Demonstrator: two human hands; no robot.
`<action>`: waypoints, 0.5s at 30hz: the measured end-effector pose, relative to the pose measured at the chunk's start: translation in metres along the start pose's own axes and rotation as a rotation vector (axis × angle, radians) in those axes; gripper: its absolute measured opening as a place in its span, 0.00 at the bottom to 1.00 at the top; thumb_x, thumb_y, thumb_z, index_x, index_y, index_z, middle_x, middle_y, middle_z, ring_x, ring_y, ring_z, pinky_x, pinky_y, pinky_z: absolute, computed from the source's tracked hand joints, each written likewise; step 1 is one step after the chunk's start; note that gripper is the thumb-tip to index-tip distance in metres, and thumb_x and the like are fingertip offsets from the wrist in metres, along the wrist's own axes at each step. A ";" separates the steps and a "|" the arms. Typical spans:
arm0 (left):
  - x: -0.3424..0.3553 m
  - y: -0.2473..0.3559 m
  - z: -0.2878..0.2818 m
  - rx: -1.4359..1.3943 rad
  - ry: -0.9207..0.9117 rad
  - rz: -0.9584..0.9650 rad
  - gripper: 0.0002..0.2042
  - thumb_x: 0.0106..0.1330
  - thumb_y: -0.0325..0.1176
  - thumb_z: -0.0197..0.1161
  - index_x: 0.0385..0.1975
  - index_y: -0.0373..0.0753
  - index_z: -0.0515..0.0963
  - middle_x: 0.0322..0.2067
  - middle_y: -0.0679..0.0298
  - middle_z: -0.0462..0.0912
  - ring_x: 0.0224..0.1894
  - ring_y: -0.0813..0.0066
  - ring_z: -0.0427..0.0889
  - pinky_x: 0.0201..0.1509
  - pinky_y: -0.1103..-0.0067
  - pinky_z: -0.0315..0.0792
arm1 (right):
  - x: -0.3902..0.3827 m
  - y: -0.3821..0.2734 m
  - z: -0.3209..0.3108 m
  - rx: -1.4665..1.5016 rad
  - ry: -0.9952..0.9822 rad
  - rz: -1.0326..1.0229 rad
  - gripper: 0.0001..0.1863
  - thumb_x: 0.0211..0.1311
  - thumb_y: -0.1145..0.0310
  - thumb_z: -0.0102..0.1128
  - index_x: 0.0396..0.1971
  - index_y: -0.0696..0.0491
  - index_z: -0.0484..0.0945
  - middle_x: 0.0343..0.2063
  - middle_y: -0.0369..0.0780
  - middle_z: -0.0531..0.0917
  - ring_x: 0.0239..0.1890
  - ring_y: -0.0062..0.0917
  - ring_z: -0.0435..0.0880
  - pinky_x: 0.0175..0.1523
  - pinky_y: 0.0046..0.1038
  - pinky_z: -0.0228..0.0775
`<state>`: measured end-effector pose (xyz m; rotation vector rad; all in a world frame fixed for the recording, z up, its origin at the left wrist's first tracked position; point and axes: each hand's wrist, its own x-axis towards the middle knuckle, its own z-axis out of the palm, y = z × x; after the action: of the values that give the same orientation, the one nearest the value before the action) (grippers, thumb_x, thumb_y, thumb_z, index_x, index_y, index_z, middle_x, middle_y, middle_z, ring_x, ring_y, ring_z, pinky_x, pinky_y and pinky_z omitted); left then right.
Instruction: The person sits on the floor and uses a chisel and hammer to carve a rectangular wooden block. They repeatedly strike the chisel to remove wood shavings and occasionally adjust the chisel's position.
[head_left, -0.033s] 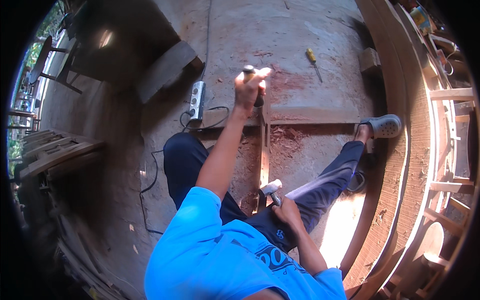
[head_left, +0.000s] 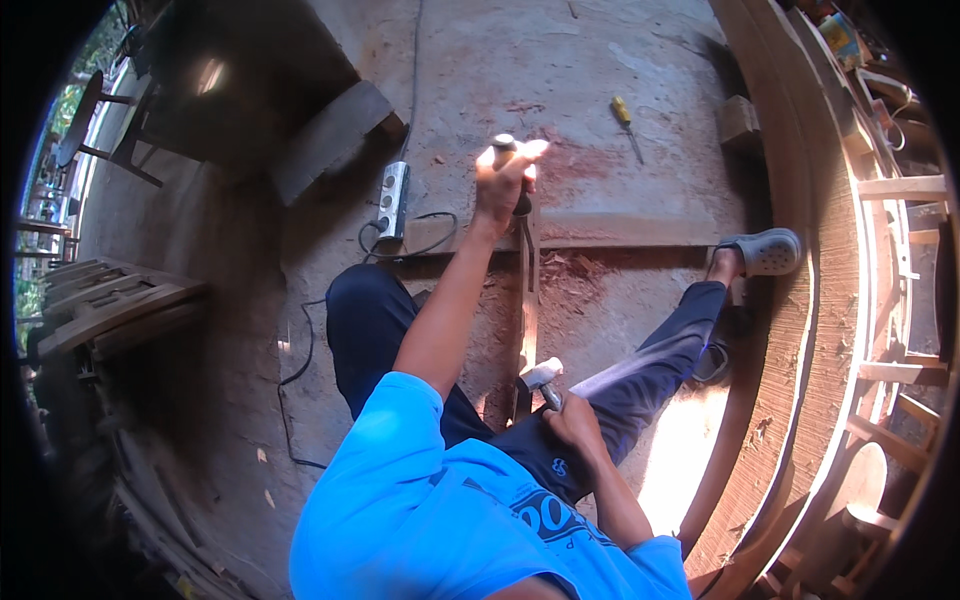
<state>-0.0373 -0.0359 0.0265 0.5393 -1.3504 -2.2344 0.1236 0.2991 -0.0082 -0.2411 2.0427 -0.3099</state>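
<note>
My left hand [head_left: 497, 188] is closed around an upright tool [head_left: 503, 143] with a dark, round-topped handle and a narrow blade reaching down to a long, narrow wooden piece [head_left: 529, 330] between my legs. Whether the blade touches the wood I cannot tell. My right hand [head_left: 576, 420] grips the grey shaft of a hammer-like tool [head_left: 540, 375], its head lying near the lower end of the wooden piece, beside my thigh. A yellow-handled screwdriver [head_left: 624, 118] lies on the raised concrete slab [head_left: 590, 60] beyond my left hand.
A silver power strip [head_left: 392, 200] with looping black cords lies left of my left hand. Large planks [head_left: 820, 380] and wooden frames line the right side. Stacked wooden pieces [head_left: 110, 310], a stool-like item [head_left: 95, 120] and a grey block [head_left: 335, 140] are at the left.
My left hand and its tool have shifted very slightly to the right, and more of the narrow blade shows below the hand. My right hand looks unmoved.
</note>
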 end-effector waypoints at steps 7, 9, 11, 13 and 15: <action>-0.004 -0.030 0.010 0.190 -0.077 0.056 0.09 0.61 0.34 0.76 0.32 0.39 0.83 0.22 0.71 0.80 0.21 0.86 0.77 0.23 0.84 0.71 | -0.028 -0.026 -0.059 0.226 0.140 -0.164 0.20 0.54 0.65 0.64 0.45 0.61 0.78 0.30 0.54 0.84 0.36 0.40 0.86 0.45 0.39 0.75; -0.005 -0.035 0.010 0.313 -0.148 0.169 0.11 0.61 0.38 0.76 0.33 0.38 0.83 0.25 0.69 0.82 0.23 0.85 0.78 0.24 0.84 0.73 | -0.048 -0.048 -0.101 0.391 0.243 -0.171 0.24 0.52 0.68 0.65 0.50 0.60 0.79 0.26 0.48 0.83 0.32 0.32 0.83 0.43 0.35 0.74; -0.007 -0.042 0.014 0.431 -0.205 0.215 0.13 0.61 0.41 0.76 0.35 0.39 0.83 0.27 0.68 0.81 0.26 0.82 0.80 0.27 0.80 0.77 | -0.072 -0.074 -0.154 0.411 0.365 -0.310 0.21 0.54 0.70 0.65 0.48 0.62 0.79 0.29 0.45 0.83 0.31 0.25 0.80 0.41 0.31 0.73; -0.009 -0.048 0.019 0.501 -0.236 0.285 0.14 0.62 0.43 0.75 0.37 0.40 0.82 0.28 0.66 0.81 0.29 0.77 0.81 0.32 0.77 0.80 | -0.103 -0.100 -0.206 0.479 0.570 -0.503 0.16 0.53 0.75 0.64 0.43 0.59 0.79 0.25 0.36 0.77 0.28 0.23 0.74 0.38 0.26 0.70; -0.011 -0.053 0.025 0.659 -0.225 0.408 0.13 0.62 0.38 0.76 0.34 0.38 0.79 0.27 0.68 0.81 0.29 0.80 0.78 0.34 0.76 0.78 | -0.133 -0.124 -0.247 0.665 0.726 -0.744 0.13 0.56 0.77 0.63 0.42 0.57 0.76 0.23 0.35 0.77 0.19 0.17 0.73 0.25 0.19 0.66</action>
<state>-0.0524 0.0097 -0.0095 0.1880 -2.1077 -1.5320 -0.0274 0.2498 0.2539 -0.5151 2.3148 -1.7028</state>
